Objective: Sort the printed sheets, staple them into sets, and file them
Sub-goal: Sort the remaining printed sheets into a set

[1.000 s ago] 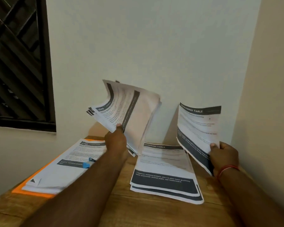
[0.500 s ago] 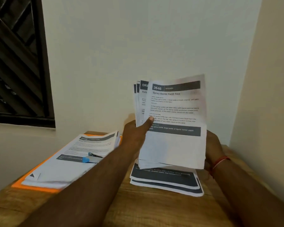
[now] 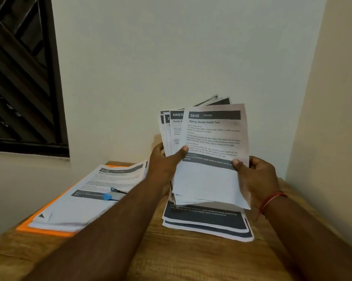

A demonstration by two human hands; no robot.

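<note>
- Sorting: read the header of the front sheet (image 3: 213,138), "3646 Kitchen", before peeling it off, so it joins the matching pile.
- Left hand (image 3: 167,161): thumb across the fanned sheaf (image 3: 176,130), fingers behind, holding it upright above the table (image 3: 191,260).
- Right hand (image 3: 256,179): thumb and curled fingers pinch the front sheet's right edge.
- One sorted pile (image 3: 207,220) lies beneath; another rests on an orange folder (image 3: 49,232), left.

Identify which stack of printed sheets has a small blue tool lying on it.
The white paper stack on the flat orange folder, far left; the other two carry nothing.
</note>
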